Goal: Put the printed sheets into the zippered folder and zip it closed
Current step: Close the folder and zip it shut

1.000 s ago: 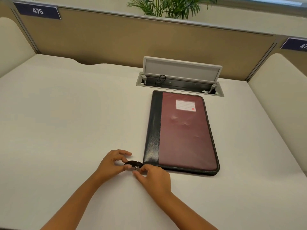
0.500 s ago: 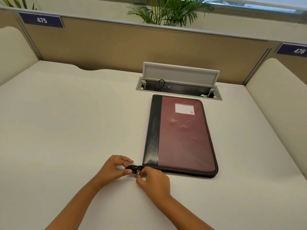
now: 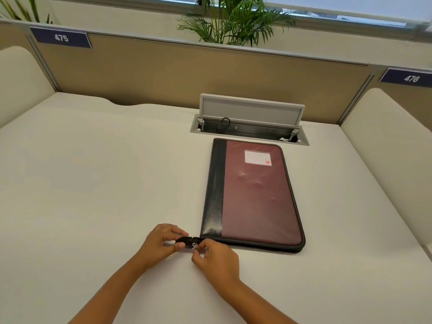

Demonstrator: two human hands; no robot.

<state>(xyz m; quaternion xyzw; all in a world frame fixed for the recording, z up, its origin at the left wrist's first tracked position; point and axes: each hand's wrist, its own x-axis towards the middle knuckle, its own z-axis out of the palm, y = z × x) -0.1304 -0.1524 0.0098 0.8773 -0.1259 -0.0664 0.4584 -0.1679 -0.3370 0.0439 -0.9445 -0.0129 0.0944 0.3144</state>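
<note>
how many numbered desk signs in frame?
2. Sign 475 sits on the back partition at far left; sign 476 on the partition at far right, cut off by the frame edge. Others may lie outside view.

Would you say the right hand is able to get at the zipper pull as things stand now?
Probably yes: the right hand already has its fingertips at the metal zipper pull, with nothing between, while the left hand pinches the zipper tail.

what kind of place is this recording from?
Probably an open-plan office or study hall: a desk walled by a low partition with numbered seat plates 475 and 476, and a flip-up cable box set into the desktop.
</note>
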